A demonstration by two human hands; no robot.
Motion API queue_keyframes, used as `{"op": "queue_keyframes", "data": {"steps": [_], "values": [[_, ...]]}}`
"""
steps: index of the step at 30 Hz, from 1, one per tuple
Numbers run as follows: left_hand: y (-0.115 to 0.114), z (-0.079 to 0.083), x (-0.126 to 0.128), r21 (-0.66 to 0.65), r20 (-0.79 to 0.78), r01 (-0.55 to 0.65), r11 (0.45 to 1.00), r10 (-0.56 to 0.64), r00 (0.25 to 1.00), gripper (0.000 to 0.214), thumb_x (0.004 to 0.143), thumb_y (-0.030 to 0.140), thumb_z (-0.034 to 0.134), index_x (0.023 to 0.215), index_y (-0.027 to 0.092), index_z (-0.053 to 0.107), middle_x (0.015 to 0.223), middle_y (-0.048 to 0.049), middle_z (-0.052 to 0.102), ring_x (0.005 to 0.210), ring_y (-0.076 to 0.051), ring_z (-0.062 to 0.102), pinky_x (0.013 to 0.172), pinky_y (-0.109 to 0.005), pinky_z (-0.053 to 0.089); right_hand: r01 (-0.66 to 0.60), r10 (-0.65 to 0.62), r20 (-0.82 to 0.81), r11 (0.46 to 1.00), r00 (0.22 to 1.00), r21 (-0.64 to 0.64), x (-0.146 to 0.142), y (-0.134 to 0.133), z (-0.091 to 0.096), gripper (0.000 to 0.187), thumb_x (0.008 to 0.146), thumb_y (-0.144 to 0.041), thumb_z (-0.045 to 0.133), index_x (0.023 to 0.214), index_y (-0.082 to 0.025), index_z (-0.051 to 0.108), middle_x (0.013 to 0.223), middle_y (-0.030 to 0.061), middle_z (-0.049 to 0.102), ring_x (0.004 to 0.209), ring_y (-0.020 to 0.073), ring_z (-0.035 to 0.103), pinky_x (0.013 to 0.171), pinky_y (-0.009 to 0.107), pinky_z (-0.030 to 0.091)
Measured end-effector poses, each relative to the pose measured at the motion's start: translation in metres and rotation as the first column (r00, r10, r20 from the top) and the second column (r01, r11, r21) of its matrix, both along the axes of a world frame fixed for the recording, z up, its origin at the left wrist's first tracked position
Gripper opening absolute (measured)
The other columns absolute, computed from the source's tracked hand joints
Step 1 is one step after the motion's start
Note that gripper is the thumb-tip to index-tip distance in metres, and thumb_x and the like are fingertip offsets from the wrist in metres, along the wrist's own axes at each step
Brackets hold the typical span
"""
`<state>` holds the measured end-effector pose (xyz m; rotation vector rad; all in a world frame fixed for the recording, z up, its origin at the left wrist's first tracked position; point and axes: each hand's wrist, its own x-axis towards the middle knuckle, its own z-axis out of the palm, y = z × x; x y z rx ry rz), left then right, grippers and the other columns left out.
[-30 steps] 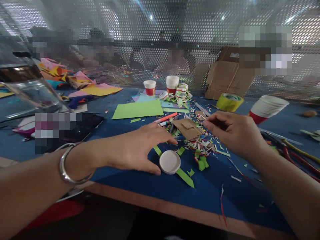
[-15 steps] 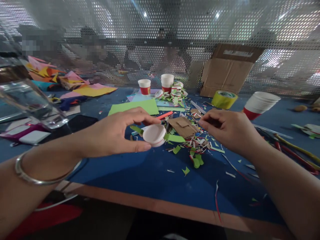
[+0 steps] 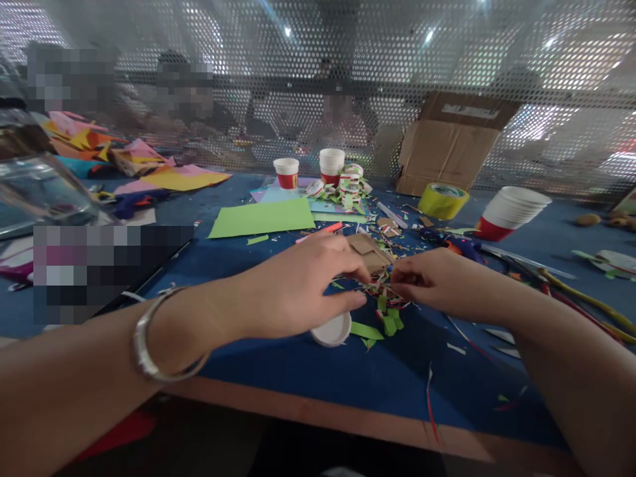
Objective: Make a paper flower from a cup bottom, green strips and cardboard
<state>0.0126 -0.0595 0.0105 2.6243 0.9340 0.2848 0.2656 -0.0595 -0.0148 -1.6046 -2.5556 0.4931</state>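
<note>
My left hand (image 3: 303, 285) reaches over the scrap pile, thumb and fingers apart, holding nothing. Just below its thumb, a white paper-cup bottom (image 3: 332, 330) lies on the blue table, partly covered by the hand. A green paper strip (image 3: 368, 330) sticks out from its right side. My right hand (image 3: 432, 278) is at the right of the pile with its fingers curled together; whatever is between the fingertips is hidden. Under and between both hands are paper scraps (image 3: 392, 320) and a cardboard piece (image 3: 368, 248).
Green paper (image 3: 263, 217), an orange-red stick (image 3: 334, 227) and stacked paper cups (image 3: 332, 165) are farther back. Yellow tape (image 3: 444, 201), another cup stack (image 3: 514, 212) and a cardboard box (image 3: 454, 142) stand right. At left are a clear water container (image 3: 40, 192) and coloured paper (image 3: 183, 177).
My left hand has let go of the cup bottom, now lying on the table, and moved right over the scraps. My right hand has moved slightly down towards the pile.
</note>
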Motion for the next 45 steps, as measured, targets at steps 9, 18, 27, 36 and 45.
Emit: {"op": "queue_keyframes", "data": {"steps": [9,18,27,36,45], "values": [[0.031,-0.013,0.072,0.209,-0.251,0.181,0.961,-0.126,0.960,0.018,0.082,0.028,0.063,0.091,0.016,0.073,0.101,-0.0135,0.067,0.102,-0.031,0.057,0.081,-0.041,0.047,-0.015,0.032,0.115,0.990,0.993,-0.142,0.007,-0.003,0.013,0.017,0.082,-0.016,0.053,0.084,-0.021,0.070,0.082,0.0033,0.075,0.070,0.0192,0.067,0.059,0.027,0.042],[0.036,-0.007,0.087,0.047,-0.294,0.107,0.993,-0.089,0.952,0.016,0.076,0.025,0.064,0.088,0.017,0.071,0.087,-0.0109,0.073,0.086,-0.026,0.064,0.070,-0.035,0.045,0.018,-0.009,0.209,0.999,0.978,-0.040,0.007,-0.007,0.018,0.017,0.082,-0.012,0.052,0.073,-0.020,0.064,0.075,0.0051,0.073,0.063,0.0167,0.064,0.056,0.027,0.034],[0.057,-0.012,0.069,-0.214,0.040,0.013,0.977,-0.004,0.999,0.015,0.074,0.016,0.069,0.088,0.014,0.072,0.079,-0.0024,0.071,0.068,-0.013,0.061,0.061,-0.024,0.043,0.045,-0.054,0.043,0.979,0.998,0.197,0.010,-0.001,0.016,0.018,0.088,-0.024,0.050,0.081,-0.020,0.067,0.070,0.0015,0.066,0.060,0.0139,0.054,0.055,0.028,0.031],[0.051,-0.017,0.068,-0.187,0.200,-0.023,0.982,0.061,0.978,0.016,0.071,0.013,0.072,0.087,0.014,0.073,0.076,-0.0013,0.072,0.068,-0.012,0.063,0.059,-0.023,0.043,0.015,-0.005,-0.043,0.971,0.999,0.237,0.009,-0.001,0.015,0.019,0.086,-0.027,0.053,0.078,-0.020,0.069,0.063,-0.0007,0.062,0.055,0.0133,0.051,0.054,0.028,0.030],[0.047,-0.011,0.062,-0.192,0.253,-0.005,0.981,0.054,0.966,0.014,0.079,0.020,0.070,0.090,0.014,0.076,0.073,-0.0016,0.072,0.065,-0.011,0.063,0.059,-0.023,0.044,0.051,0.006,-0.168,0.943,0.986,0.330,0.009,-0.004,0.015,0.017,0.086,-0.025,0.057,0.085,-0.019,0.072,0.062,-0.0018,0.064,0.055,0.0125,0.056,0.054,0.027,0.035]]}}
